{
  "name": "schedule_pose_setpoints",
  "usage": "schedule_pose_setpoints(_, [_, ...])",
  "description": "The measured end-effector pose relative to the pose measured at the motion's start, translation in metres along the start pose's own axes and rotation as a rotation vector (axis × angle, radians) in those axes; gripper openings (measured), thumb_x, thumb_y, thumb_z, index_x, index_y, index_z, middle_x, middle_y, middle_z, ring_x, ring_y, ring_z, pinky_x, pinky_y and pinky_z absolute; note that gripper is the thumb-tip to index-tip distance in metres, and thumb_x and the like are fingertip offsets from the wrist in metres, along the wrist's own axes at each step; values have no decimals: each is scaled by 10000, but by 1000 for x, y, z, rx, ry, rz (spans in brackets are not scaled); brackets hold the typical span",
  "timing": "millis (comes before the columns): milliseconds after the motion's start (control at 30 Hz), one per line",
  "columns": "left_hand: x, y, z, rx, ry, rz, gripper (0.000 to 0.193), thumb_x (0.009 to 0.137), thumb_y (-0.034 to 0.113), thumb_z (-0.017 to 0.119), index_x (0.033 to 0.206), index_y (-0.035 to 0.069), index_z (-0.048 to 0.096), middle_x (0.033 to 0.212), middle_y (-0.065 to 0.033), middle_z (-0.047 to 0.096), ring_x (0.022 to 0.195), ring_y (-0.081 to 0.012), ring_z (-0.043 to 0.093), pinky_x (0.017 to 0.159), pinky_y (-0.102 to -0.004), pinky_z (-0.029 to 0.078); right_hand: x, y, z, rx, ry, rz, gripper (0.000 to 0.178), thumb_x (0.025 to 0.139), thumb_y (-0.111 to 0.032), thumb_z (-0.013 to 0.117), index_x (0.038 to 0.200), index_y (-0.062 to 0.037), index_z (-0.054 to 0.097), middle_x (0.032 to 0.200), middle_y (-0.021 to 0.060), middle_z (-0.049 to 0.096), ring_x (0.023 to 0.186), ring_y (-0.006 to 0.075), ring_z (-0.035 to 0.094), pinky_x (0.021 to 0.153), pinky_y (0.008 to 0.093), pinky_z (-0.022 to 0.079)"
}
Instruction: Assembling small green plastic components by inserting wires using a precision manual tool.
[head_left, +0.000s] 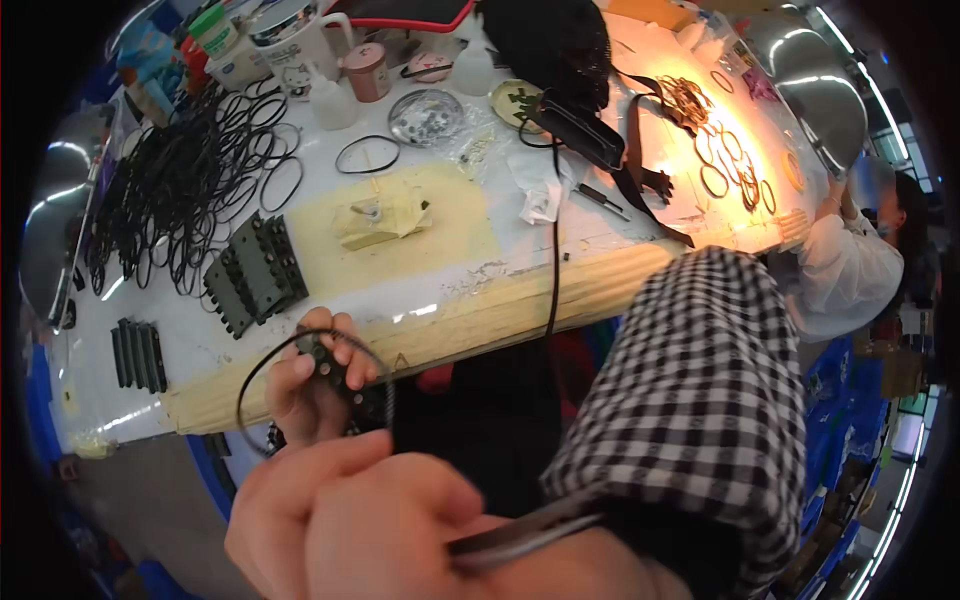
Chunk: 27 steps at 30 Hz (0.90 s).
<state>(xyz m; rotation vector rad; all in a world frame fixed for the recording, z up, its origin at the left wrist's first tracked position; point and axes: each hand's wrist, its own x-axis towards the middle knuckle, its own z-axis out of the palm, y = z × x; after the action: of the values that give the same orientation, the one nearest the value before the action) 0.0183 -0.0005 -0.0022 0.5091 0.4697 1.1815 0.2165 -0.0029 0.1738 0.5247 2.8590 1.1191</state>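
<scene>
My left hand (298, 385) is closed round a small dark part (327, 370) with round metal studs, just off the table's front edge. A thin black rubber belt loop (243, 390) rings the part and those fingers. My right hand (360, 520) is large and close, its fingers curled in at the loop's lower side. A pair of metal tweezers (530, 533) lies across that hand, gripped in it and pointing back to the wrist. What its fingertips pinch is hidden. A stack of similar dark parts (258, 275) stands on the table beyond my left hand.
Black belts (180, 190) lie heaped at the back left, with more dark strips (138, 355) nearer. A yellow pad (385, 225) bears a small taped block. A marker (602, 202), dishes and bottles stand behind. A lamp lights loose loops (730, 160); a person (850, 250) sits right.
</scene>
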Motion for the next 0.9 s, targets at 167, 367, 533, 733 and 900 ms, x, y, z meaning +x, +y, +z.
schedule_pose_setpoints(167, [6, -2, 1, 80, 12, -76, 250, 801, 235, 604, 879, 40, 469, 833, -95, 524, 704, -193, 569, 731, -347, 510, -5, -12, 4, -237, -38, 104, 196, 825, 105, 434, 727, -33, 532, 766, 51, 607, 480, 68, 324, 424, 212, 318])
schedule_pose_setpoints(367, [12, -3, 16, 115, -41, -134, 250, 787, 243, 604, 859, 45, 470, 820, -82, 512, 668, -185, 563, 750, -334, 506, -15, -18, -37, -222, -397, 227, 189, 862, 91, 436, 780, -41, 544, 824, 62, 638, 470, 83, 309, 443, 208, 344])
schedule_pose_setpoints(533, [0, -6, 10, 117, 46, -66, 256, 778, 242, 603, 842, 45, 452, 815, -84, 510, 665, -186, 561, 746, -339, 509, -17, 13, 42, 519, -129, 259, 76, 780, -84, 585, 829, -34, 555, 787, 89, 595, 485, 193, 487, 451, 323, 382])
schedule_pose_setpoints(733, [18, -2, 12, 93, -4, -47, 255, 780, 243, 608, 860, 45, 470, 908, -114, 508, 680, -186, 575, 737, -340, 520, -45, 13, 123, 1942, 175, 798, 88, 940, -92, 555, 978, -25, 514, 765, 41, 616, 562, 92, 525, 471, 238, 386])
schedule_pose_setpoints(900, [31, -2, 25, 159, 27, -24, 234, 795, 235, 583, 878, 34, 495, 1128, -201, 514, 708, -185, 597, 760, -336, 519, -39, -13, 149, 2618, 118, 787, 137, 968, -173, 552, 1002, -41, 537, 768, 42, 624, 505, 13, 380, 452, 167, 294])
